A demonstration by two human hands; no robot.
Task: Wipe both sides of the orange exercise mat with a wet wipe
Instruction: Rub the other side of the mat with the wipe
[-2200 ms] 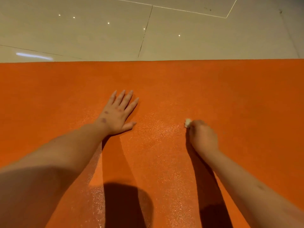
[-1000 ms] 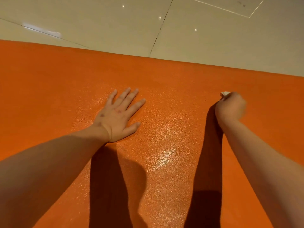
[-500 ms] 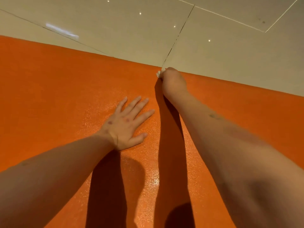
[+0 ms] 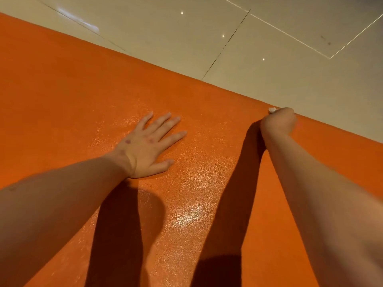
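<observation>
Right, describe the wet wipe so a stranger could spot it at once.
Find the big orange mat and follow its far edge, where it meets the pale tiled floor. The right hand is fisted at that edge. The wet wipe is the small white scrap poking out of its top, the only white object there.

Glossy beige floor tiles [image 4: 165,38] span the top, from eleven to two o'clock. A dark grout line [image 4: 226,44] slants at one o'clock, and small light reflections [image 4: 223,35] dot the tiles.
</observation>
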